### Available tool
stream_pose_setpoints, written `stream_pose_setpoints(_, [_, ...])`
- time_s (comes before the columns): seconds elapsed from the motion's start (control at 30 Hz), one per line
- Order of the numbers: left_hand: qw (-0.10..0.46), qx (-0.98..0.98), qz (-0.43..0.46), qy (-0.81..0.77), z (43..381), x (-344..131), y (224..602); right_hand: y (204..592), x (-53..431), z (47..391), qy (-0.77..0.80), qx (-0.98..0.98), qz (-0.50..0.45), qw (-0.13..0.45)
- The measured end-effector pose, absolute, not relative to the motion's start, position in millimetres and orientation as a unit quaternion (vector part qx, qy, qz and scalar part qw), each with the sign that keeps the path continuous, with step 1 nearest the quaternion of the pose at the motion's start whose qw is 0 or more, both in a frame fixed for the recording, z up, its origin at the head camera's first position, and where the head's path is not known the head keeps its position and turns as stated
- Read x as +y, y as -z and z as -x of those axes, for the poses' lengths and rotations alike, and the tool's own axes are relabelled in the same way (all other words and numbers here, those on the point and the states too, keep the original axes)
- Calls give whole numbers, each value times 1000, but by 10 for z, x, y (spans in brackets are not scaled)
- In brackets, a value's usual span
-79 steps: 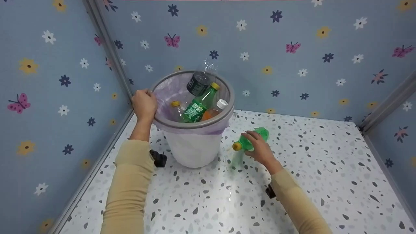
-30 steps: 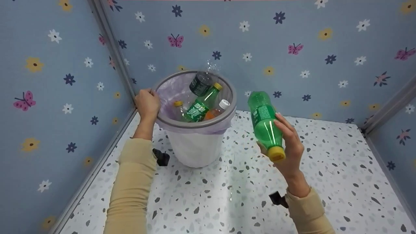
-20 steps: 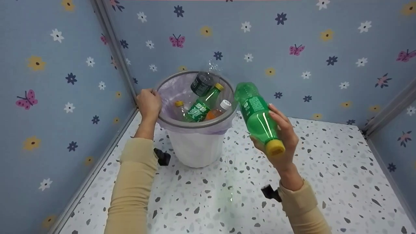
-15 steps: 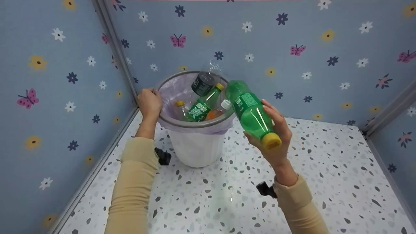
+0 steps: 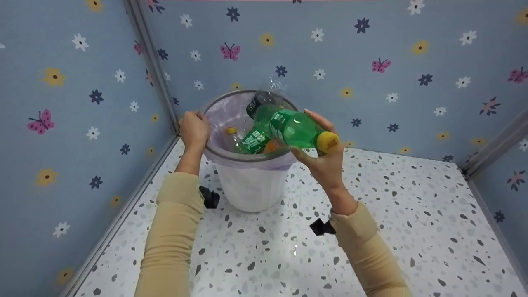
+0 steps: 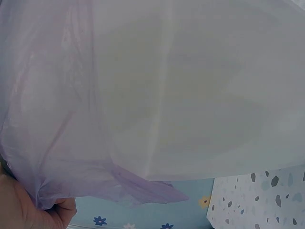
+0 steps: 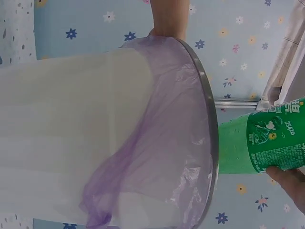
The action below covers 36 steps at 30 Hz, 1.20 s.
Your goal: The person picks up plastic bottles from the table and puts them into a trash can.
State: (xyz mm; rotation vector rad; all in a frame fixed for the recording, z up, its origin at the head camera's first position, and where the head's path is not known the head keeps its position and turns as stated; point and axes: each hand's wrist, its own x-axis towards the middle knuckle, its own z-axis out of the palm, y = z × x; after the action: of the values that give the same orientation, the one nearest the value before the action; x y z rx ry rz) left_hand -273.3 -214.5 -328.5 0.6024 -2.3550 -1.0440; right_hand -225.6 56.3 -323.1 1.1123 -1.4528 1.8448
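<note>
My left hand (image 5: pixel 194 130) grips the grey rim of a white trash can (image 5: pixel 253 187) at its left side, over the purple liner bag (image 6: pixel 52 119). With my right hand (image 5: pixel 324 159) I hold a green plastic bottle (image 5: pixel 299 128), its yellow cap toward me and its base tilted over the can's mouth. In the right wrist view the green bottle (image 7: pixel 267 140) shows past the rim, a fingertip on its label. Inside the can lie another green bottle (image 5: pixel 255 140), a small clear bottle with a yellow cap (image 5: pixel 232 134) and a dark-labelled clear bottle (image 5: pixel 256 102).
The can stands on a white speckled surface (image 5: pixel 392 231) near the corner. Blue flower-patterned walls (image 5: pixel 350 53) rise behind and at both sides, with a grey metal strip (image 5: pixel 152 62) along the left corner. An orange bottle (image 5: pixel 273 145) in the can is partly covered.
My right hand has picked the green bottle up off the surface and carried it up and left, so its base now overlaps the can's opening. My left hand keeps its grip on the rim.
</note>
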Motion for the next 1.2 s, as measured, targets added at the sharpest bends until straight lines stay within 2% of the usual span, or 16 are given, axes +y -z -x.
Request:
stream_pose_setpoints(0.5, [258,-864,-220,372,2760,-2151,3299,2982,226,2330,-673,-642,-332,156])
stream_pose_setpoints(0.63, [255,-864,-221,374,2758,-2152,3294,3028,165,2474,-675,-653,-322,116])
stream_pose_setpoints(0.9, [259,-864,-220,372,2753,-2145,3300,2987,120,2539,-647,-700,-297,50])
stream_pose_setpoints(1.03, [249,-866,-221,373,2753,-2145,3289,3097,114,2663,-628,-721,-287,57])
stream_pose_setpoints(1.2, [234,-869,-222,374,2756,-2148,3286,3159,107,2722,-591,-760,-242,120])
